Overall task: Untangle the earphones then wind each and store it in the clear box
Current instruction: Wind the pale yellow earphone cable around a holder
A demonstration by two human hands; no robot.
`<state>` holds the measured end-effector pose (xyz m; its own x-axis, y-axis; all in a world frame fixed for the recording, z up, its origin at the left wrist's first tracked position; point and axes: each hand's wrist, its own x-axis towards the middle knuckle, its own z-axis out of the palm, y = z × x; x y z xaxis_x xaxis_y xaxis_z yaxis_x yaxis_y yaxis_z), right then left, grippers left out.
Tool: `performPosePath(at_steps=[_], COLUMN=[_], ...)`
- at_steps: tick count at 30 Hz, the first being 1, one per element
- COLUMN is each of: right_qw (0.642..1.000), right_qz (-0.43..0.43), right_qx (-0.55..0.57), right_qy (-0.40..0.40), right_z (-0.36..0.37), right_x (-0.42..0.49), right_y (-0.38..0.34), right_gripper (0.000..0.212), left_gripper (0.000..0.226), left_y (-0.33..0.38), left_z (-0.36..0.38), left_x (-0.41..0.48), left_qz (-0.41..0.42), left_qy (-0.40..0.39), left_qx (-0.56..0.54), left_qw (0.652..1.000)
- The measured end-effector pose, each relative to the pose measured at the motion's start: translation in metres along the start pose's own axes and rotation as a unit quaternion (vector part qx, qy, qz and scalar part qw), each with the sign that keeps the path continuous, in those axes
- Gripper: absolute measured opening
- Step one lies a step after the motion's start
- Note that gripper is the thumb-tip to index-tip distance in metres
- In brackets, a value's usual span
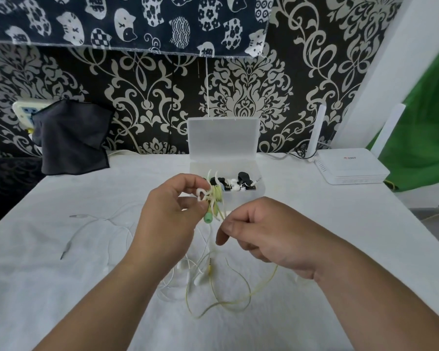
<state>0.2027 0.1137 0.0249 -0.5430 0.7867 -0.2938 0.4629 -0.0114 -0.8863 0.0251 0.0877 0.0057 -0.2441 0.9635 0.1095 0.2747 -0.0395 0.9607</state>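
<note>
Two hands work one set of earphones above the table [86, 287], an open box just behind

The clear box [205, 165] has its frosted plastic lid upright and holds small wound bundles of black and white earphones [235, 183]. The left hand [173, 211] curls its fingers and thumb round a partly wound coil of the yellow-green earphones [214, 198], with a rounded green bud poking out below. The right hand [264, 234], loosely curled, pinches their thin cord, which trails in loops onto the white cloth. Tangled white earphones [188, 272] lie beneath the hands
</note>
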Motion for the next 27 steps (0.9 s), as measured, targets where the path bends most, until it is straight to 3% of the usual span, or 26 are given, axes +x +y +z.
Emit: performPosePath(at_steps=[7, 15, 17, 21, 27], right_qw=[0.989, 0.942, 0.94, 0.962, 0.95], right_qz=[0.004, 0.057, 0.043, -0.027, -0.03], right_qx=[0.088, 0.297, 0.306, 0.176, 0.175], right_qy=[0.118, 0.145, 0.142, 0.206, 0.258], right_z=[-0.016, -0.035, -0.036, -0.032, -0.025], right_x=[-0.001, -0.003, -0.004, 0.002, 0.01], right_y=[-0.003, -0.005, -0.005, 0.002, 0.009], right_gripper=[0.026, 0.025, 0.027, 0.03, 0.03], left_gripper=[0.038, 0.035, 0.037, 0.041, 0.04], left_y=[-0.002, 0.002, 0.003, 0.006, 0.01], left_z=[0.003, 0.004, 0.004, 0.005, 0.006], left_x=[-0.003, -0.008, -0.009, -0.01, -0.011], left_qz=[0.058, 0.081, 0.071, 0.032, 0.021], left_qy=[-0.071, -0.133, -0.15, -0.196, -0.221], left_qx=[0.161, 0.247, 0.238, 0.169, 0.066], left_qw=[0.983, 0.957, 0.957, 0.965, 0.973])
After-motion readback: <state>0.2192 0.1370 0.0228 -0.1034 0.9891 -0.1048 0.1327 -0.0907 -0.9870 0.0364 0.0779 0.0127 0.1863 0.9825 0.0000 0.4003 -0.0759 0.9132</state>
